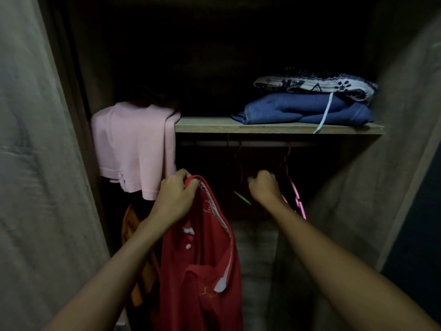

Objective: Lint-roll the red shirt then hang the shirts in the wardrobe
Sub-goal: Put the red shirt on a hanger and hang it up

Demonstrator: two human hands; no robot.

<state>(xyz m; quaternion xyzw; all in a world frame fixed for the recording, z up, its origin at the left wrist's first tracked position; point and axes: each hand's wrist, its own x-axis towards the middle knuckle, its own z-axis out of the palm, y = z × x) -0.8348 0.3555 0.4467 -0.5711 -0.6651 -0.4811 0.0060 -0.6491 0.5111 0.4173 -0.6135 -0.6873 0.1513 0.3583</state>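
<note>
Head view: left hand [175, 199] pinches the red cotton polo shirt [202, 263] at its collar, below the wooden shelf [214, 125]. Right hand [265, 186] is curled around something beside the pink plastic hanger [297, 199]; exactly what it holds is unclear. Advice: free one hanger and feed it through the collar.

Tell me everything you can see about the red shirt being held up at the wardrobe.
The red shirt is a polo-style top in a soft knit-looking fabric, with a pale grey-white trim lining its collar and placket, a few white buttons, and a small embroidered mark low on the front. It hangs limp and crumpled, not yet on a hanger. The left hand grips its collar, fingers closed over the fabric, holding it up in front of the open wardrobe, below the shelf. Behind it hangs an orange garment.
</note>
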